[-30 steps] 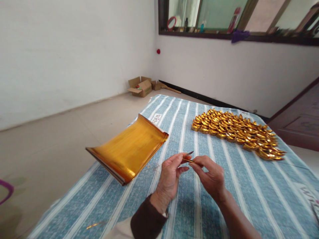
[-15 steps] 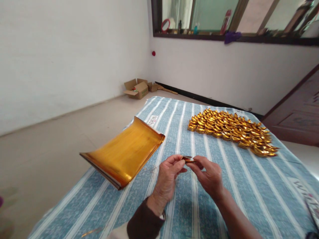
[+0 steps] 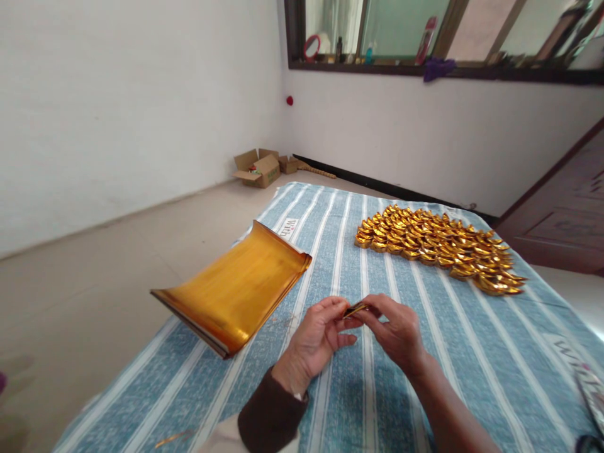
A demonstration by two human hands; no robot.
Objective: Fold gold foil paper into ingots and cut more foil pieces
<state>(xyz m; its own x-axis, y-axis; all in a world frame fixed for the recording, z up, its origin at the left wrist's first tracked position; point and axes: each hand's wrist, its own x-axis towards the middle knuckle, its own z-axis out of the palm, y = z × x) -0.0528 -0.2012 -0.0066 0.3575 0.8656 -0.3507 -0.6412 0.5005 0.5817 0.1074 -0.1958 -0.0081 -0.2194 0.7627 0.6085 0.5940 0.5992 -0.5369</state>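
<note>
Between both hands is a small folded piece of gold foil paper (image 3: pixel 355 309), held just above the table and partly hidden by fingers. My left hand (image 3: pixel 318 333) pinches its left end, palm turned up and the lower fingers loosely curled. On its right end, the thumb and fingers of my right hand (image 3: pixel 394 327) are closed. To the left lies a curled stack of gold foil sheets (image 3: pixel 236 283). Many folded gold paper ingots (image 3: pixel 429 242) stand in tight rows at the far right of the table.
A blue and white striped cloth (image 3: pixel 325 251) covers the table. Near its front left lies a thin gold strip (image 3: pixel 173 438). Dark-handled scissors (image 3: pixel 589 442) show at the right edge. Open cardboard boxes (image 3: pixel 258 170) sit on the floor by the wall.
The folded foil piece has turned and tilted between my fingers and looks flatter. My left hand has rolled palm-up, its lower fingers lower. The sheets and ingots stay where they were.
</note>
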